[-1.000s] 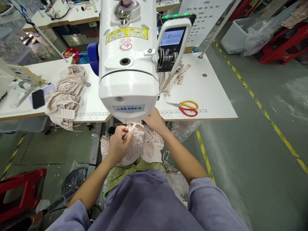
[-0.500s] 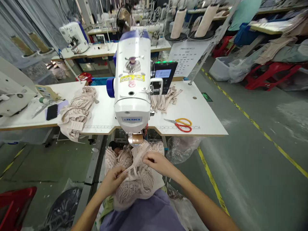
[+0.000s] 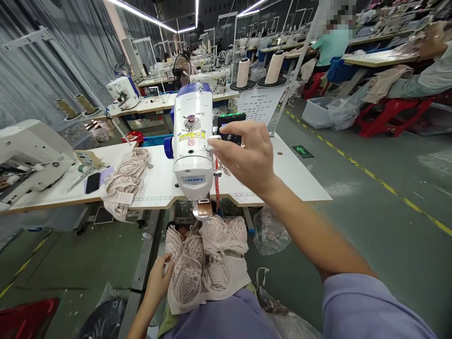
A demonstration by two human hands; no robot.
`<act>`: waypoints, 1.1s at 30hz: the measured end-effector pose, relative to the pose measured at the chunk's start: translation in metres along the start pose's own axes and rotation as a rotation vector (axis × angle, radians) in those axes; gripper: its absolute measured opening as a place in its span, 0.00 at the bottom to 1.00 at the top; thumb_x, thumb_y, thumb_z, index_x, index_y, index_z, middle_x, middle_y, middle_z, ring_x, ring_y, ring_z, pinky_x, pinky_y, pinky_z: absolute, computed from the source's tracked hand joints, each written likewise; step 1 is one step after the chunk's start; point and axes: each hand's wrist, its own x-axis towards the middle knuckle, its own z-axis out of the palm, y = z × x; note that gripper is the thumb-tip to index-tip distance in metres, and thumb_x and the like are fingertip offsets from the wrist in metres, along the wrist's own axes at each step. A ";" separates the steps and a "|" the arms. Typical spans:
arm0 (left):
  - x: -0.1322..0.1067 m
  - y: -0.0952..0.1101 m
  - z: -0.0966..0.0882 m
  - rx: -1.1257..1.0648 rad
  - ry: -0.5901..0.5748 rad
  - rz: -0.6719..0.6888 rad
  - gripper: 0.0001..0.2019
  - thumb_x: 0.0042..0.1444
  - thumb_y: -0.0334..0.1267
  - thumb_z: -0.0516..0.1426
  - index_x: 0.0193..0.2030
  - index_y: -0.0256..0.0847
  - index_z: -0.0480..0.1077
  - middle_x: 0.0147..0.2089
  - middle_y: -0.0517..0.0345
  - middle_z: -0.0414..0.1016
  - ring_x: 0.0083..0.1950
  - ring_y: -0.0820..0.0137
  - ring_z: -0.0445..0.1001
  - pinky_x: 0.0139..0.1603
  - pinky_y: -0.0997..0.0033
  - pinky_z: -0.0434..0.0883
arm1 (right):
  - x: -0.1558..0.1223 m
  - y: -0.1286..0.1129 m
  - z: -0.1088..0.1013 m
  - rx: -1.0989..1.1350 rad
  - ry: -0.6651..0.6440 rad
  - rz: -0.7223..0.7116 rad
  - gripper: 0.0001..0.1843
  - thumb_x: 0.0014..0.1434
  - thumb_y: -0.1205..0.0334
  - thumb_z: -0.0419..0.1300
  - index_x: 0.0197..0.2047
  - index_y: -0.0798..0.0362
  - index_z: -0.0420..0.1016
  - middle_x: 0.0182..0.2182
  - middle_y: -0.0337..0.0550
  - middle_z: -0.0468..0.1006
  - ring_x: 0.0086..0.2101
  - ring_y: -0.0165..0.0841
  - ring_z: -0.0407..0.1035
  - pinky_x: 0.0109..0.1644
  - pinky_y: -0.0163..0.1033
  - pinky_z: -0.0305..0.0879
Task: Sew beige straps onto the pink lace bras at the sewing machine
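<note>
My right hand (image 3: 247, 157) has left the lace garment (image 3: 206, 261) and now stands raised in front of the sewing machine (image 3: 192, 141), at the level of the white lever on its side and of the dark control panel (image 3: 231, 127) behind; half a second ago it was down at the fabric with the other hand, drawing a strap between them. Its fingers (image 3: 222, 149) are half curled and carry nothing, and whether a fingertip touches the lever I cannot tell from this angle. My left hand (image 3: 158, 282) remains low, its fingers resting loosely against the left edge of the lace garment, not visibly pinching it. The garment now lies in a heap on my lap, below the needle end of the machine and clear of it, whereas a second ago it was held up under the machine head. My judgement is that the hold on the strap has ended and the work has passed from the piece to the machine itself. On the desk (image 3: 300, 183) a pile of lace pieces (image 3: 125, 181) lies to the left of the machine, with a dark phone (image 3: 92, 182) just beyond it. The scissors seen earlier on the desk are hidden behind my right forearm.
</note>
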 end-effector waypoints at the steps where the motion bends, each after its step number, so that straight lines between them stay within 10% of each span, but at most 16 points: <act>1: -0.001 0.005 -0.002 -0.008 -0.005 -0.002 0.22 0.63 0.54 0.51 0.52 0.41 0.72 0.52 0.43 0.76 0.56 0.55 0.77 0.57 0.54 0.74 | 0.001 0.001 0.000 0.006 -0.004 0.007 0.07 0.66 0.58 0.59 0.46 0.42 0.77 0.49 0.42 0.71 0.55 0.43 0.66 0.65 0.58 0.61; 15: -0.010 0.045 -0.020 -0.029 -0.052 0.024 0.20 0.67 0.53 0.49 0.51 0.43 0.73 0.53 0.44 0.76 0.53 0.57 0.77 0.53 0.58 0.75 | -0.028 0.001 0.006 -0.032 0.131 0.017 0.05 0.65 0.57 0.61 0.37 0.44 0.77 0.41 0.43 0.76 0.49 0.42 0.70 0.61 0.56 0.66; 22: -0.013 0.096 -0.036 -0.104 -0.129 0.065 0.19 0.67 0.54 0.52 0.48 0.43 0.76 0.50 0.45 0.79 0.51 0.58 0.78 0.51 0.62 0.77 | -0.130 -0.035 0.027 0.811 -0.231 0.385 0.11 0.71 0.55 0.53 0.38 0.48 0.71 0.35 0.43 0.79 0.37 0.35 0.76 0.43 0.44 0.72; 26: -0.006 0.155 -0.044 -0.068 -0.216 0.290 0.13 0.69 0.45 0.52 0.46 0.44 0.76 0.47 0.48 0.80 0.48 0.63 0.80 0.48 0.67 0.77 | -0.155 -0.014 0.087 0.972 -0.161 0.989 0.15 0.69 0.48 0.53 0.36 0.49 0.65 0.24 0.33 0.70 0.22 0.28 0.63 0.29 0.36 0.60; 29: 0.009 0.202 -0.041 0.008 -0.170 0.649 0.09 0.68 0.35 0.52 0.49 0.43 0.73 0.49 0.49 0.80 0.51 0.66 0.79 0.51 0.69 0.76 | -0.168 0.005 0.108 0.913 -0.059 1.159 0.16 0.65 0.47 0.56 0.34 0.51 0.64 0.22 0.30 0.65 0.22 0.25 0.55 0.28 0.34 0.52; 33: 0.046 0.245 -0.032 0.478 -0.018 1.143 0.20 0.65 0.26 0.52 0.63 0.39 0.64 0.64 0.39 0.72 0.53 0.60 0.78 0.48 0.63 0.77 | -0.211 0.008 0.073 1.259 -0.598 1.059 0.15 0.62 0.49 0.63 0.35 0.53 0.70 0.22 0.30 0.65 0.22 0.24 0.56 0.27 0.32 0.51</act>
